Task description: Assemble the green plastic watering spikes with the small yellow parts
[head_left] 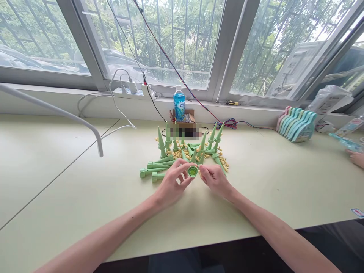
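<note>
My left hand [170, 184] is closed around a green plastic cone [192, 171], its round open end turned toward me. My right hand [214, 178] is pinched together right beside that open end; whatever small piece its fingertips hold is too small to make out. Just behind both hands lies a pile of green cones [159, 165], some lying flat, some standing upright [212, 138], mixed with several small yellow pieces [176, 153].
A blue drink bottle [179, 103] stands by a small cardboard box [184, 123] at the window ledge. Cables and chargers [127, 85] run along the sill. A stack of pastel items [297, 123] sits at the right. Another person's hand [355, 157] shows at the right edge.
</note>
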The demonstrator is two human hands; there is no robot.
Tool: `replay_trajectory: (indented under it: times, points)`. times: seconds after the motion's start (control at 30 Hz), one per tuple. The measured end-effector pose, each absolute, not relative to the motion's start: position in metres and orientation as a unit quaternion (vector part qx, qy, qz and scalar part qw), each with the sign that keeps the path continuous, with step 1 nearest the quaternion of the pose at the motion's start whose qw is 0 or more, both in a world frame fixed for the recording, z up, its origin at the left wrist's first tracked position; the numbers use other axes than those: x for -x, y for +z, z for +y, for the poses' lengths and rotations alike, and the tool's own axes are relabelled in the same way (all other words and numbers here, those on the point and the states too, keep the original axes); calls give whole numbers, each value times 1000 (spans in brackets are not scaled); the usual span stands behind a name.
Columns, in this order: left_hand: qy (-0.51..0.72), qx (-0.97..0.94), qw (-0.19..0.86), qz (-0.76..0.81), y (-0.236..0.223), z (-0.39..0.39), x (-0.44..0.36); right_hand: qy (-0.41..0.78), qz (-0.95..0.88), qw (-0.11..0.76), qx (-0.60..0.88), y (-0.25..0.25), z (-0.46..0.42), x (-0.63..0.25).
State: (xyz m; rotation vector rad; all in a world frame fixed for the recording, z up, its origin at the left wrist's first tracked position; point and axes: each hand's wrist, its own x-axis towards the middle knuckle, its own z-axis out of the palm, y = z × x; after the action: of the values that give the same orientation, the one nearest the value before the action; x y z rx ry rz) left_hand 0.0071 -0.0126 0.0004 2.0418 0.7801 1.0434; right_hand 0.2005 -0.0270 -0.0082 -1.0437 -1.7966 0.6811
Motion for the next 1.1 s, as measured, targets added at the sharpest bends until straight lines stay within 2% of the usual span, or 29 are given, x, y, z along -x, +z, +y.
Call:
replay_trajectory:
  times: [0.17,0.33,0.67,1.1]
  points:
    - [405,-780,353,321,-2,-13,-8,264,-729,470,422,-9,-28,-202]
    - [413,-706,431,381,1,-12,-9,250,-725,481,425,-7,-28,-202]
    - [346,-712,513,332,4,-11,-5,236,-741,475,411,-6,-27,-202]
    - [388,-813,331,282,-2,-12,-7,283,-731,451,427,-12,-24,-201]
